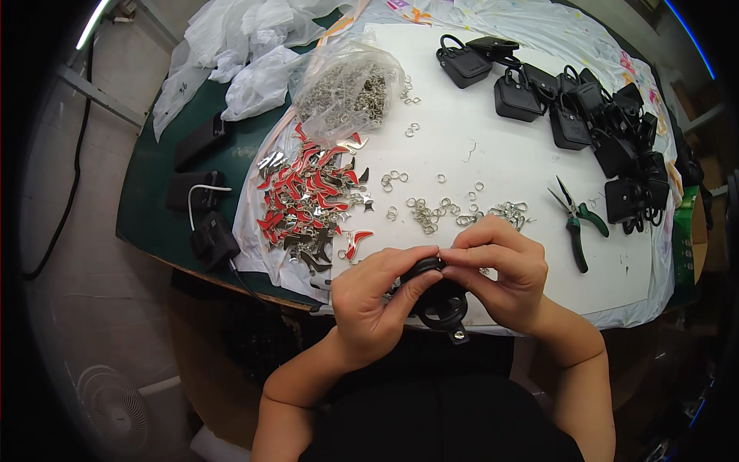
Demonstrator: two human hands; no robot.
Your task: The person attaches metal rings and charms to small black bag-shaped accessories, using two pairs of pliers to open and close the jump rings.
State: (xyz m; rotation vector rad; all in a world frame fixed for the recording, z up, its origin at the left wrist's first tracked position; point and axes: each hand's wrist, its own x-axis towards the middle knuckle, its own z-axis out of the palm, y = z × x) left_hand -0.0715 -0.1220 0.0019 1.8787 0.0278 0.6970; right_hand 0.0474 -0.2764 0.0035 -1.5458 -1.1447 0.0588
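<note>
At the table's near edge, my left hand (369, 302) is closed round a small black handbag (442, 309) with a looped handle, much of it hidden by the fingers. A small tab with a metal stud hangs below it. My right hand (504, 273) pinches thumb and fingertips together against the bag's upper edge; whatever lies between them is too small to make out. Just beyond the hands lie loose metal rings (422, 217) and a clump of small clasps (509, 213). Left of them spreads a heap of red and black high-heel shoe charms (308, 196).
Several small black handbags (517, 96) crowd the right side. Green-handled pliers (576, 223) lie open in front of them. A clear bag of metal hardware (346, 91) sits at the back. Black power banks (196, 190) with a white cable rest on the green tabletop (146, 208) at left.
</note>
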